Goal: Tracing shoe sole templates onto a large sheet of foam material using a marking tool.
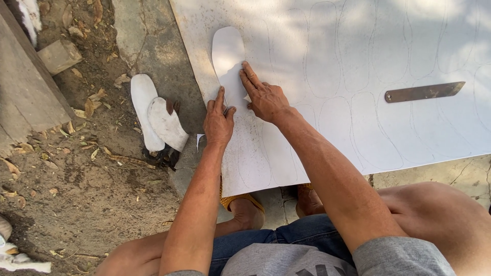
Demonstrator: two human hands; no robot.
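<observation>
A large white sheet lies on the ground, covered with pencilled sole outlines. On its left part rests a white sole-shaped template. My right hand presses flat on the template, fingers spread. My left hand sits just below and left of it, pinching a thin pencil-like tool whose tip touches the template's edge. My arms cross slightly over the sheet's near-left corner.
Two cut white sole pieces lie on the dirt left of the sheet. A flat brown metal blade rests on the sheet at right. A wooden plank and block are far left. My sandalled feet hold the sheet's near edge.
</observation>
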